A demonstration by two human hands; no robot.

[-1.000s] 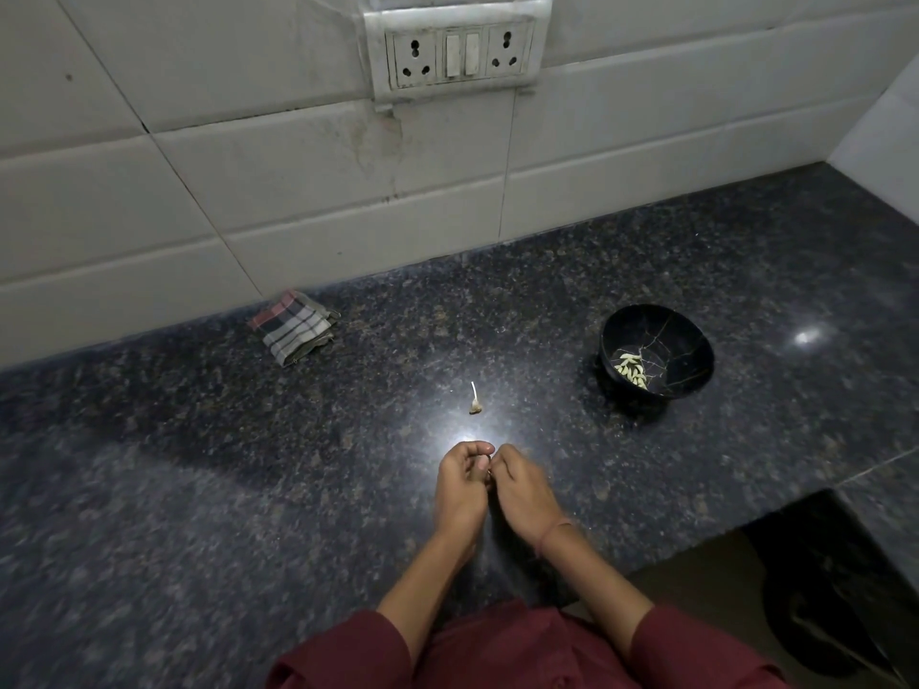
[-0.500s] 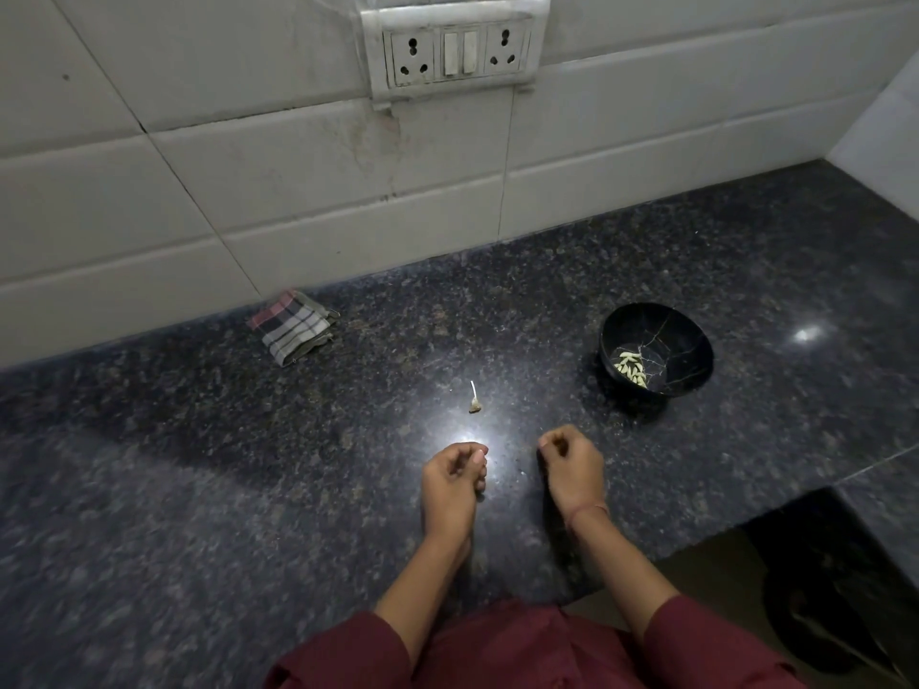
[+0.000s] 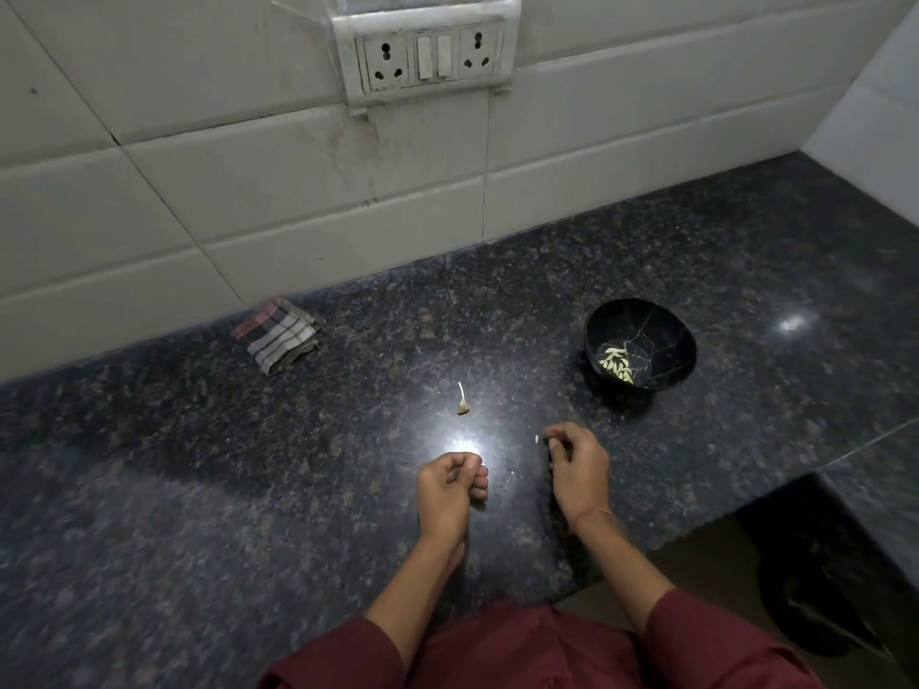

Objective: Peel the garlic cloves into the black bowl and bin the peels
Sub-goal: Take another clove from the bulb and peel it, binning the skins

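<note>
Garlic cloves (image 3: 616, 365), peeled and pale, lie in a small heap at the bottom of the black bowl (image 3: 664, 338). The bowl sits on the dark speckled counter (image 3: 199, 489), ahead and to the right of the person, probably so the right hand (image 3: 579, 464) can drop each finished clove straight in.

The left hand (image 3: 450, 489) is low over the counter with its fingers curled in against the thumb. I cannot tell what it holds, if anything. The right hand is held apart from it, fingers also curled. A pale scrap (image 3: 537, 439) shows just at its fingertips, but I cannot tell whether it is pinched or lying on the stone, or whether it is peel or clove.

Ahead of the hands lies a dry garlic stalk (image 3: 463, 402), likely what remains of the bulb. A folded checked cloth (image 3: 278, 335) lies by the tiled wall. A dark shape (image 3: 820, 604) below the counter's right edge may be the bin.
</note>
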